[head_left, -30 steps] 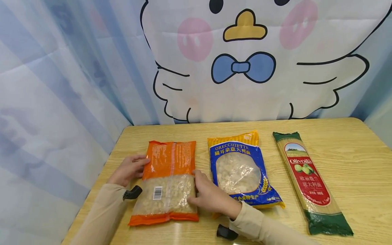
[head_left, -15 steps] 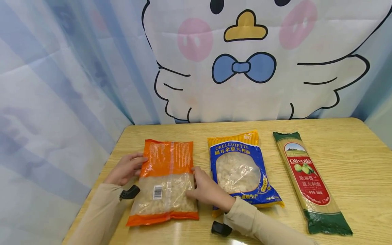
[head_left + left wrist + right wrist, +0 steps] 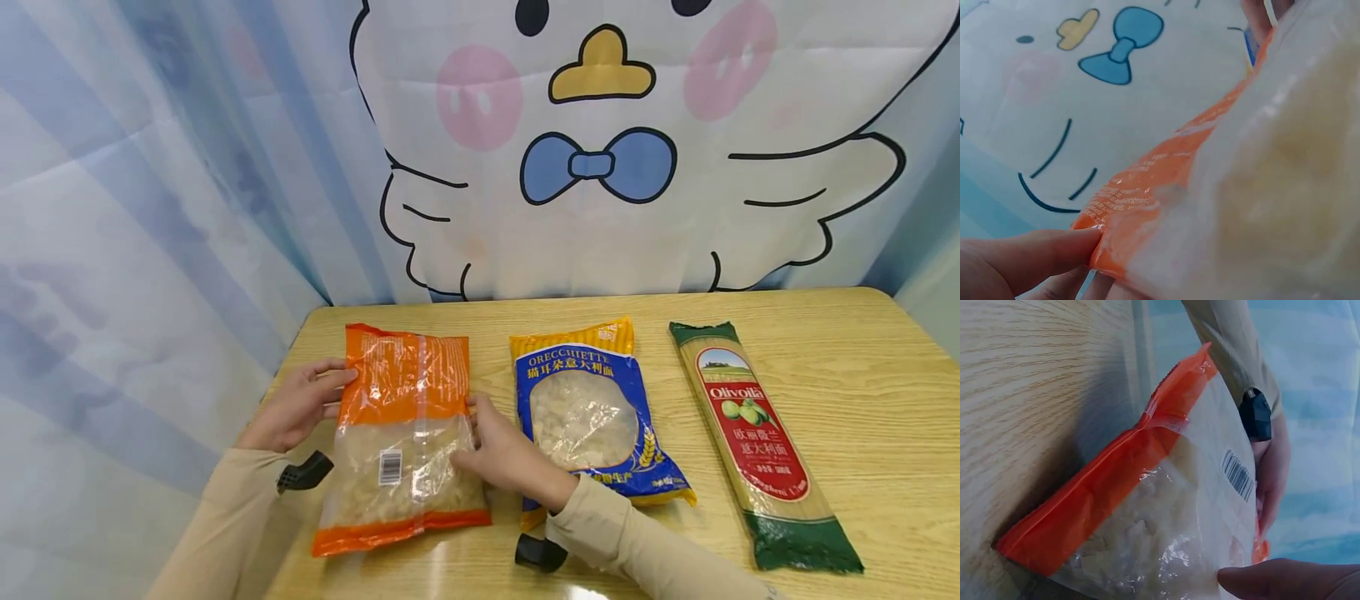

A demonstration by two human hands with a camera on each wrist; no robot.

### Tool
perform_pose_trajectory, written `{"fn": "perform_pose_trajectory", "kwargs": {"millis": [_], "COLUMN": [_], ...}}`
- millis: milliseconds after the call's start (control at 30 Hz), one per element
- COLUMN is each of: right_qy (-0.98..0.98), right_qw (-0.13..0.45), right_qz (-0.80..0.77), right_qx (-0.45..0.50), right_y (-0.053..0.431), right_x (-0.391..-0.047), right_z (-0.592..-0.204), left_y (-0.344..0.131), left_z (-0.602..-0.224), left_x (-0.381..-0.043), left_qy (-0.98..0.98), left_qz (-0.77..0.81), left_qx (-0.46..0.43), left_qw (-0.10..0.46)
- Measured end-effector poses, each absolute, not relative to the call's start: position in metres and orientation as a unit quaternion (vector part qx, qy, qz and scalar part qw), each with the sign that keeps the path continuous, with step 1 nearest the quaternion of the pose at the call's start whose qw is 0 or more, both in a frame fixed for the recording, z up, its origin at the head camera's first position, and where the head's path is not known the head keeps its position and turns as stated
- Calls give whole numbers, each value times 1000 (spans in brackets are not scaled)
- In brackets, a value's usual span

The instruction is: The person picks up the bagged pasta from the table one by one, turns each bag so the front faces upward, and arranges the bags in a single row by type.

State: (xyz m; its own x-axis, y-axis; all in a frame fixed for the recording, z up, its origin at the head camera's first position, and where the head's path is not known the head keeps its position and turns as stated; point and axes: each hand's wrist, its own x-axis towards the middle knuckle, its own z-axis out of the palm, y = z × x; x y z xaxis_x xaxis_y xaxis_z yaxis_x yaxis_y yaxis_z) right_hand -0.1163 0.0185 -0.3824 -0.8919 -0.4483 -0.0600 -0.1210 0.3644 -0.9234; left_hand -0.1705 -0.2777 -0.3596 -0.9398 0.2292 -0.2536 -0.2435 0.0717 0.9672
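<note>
Between my two hands is an orange and clear plastic bag of pasta, its barcode and printed back facing me. My left hand holds the bag's left edge; in the left wrist view the thumb lies over the orange film with fingers curled behind it. On the opposite edge my right hand grips the bag, its thumb pressing the clear film in the right wrist view. The bag's upper end is raised, and its lower orange seam is close over the table.
Right of the held bag lies a blue and yellow bag of orecchiette, close behind my right hand. Further right is a long green-ended pack of spaghetti. A cartoon-printed curtain hangs behind the wooden table.
Both hands have shifted slightly left and away from me with the orange bag. Its top end has risen and the bag has tilted. The other two packs have stayed put.
</note>
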Motion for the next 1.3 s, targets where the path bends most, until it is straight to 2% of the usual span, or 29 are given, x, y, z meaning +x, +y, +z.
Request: {"fn": "perform_pose_trajectory", "kwargs": {"millis": [800,1300], "right_qy": [762,725], "right_qw": [222,240], "right_qz": [-593,-631], "right_qx": [-135,-135], "right_y": [15,10], "right_x": [-121,-115], "right_z": [-377,-358], "left_y": [-240,-213], "left_z": [-293,-264], "left_x": [-147,-124], "left_qy": [669,666], "left_qz": [733,744], "left_qx": [26,40], "left_qw": [117,46]}}
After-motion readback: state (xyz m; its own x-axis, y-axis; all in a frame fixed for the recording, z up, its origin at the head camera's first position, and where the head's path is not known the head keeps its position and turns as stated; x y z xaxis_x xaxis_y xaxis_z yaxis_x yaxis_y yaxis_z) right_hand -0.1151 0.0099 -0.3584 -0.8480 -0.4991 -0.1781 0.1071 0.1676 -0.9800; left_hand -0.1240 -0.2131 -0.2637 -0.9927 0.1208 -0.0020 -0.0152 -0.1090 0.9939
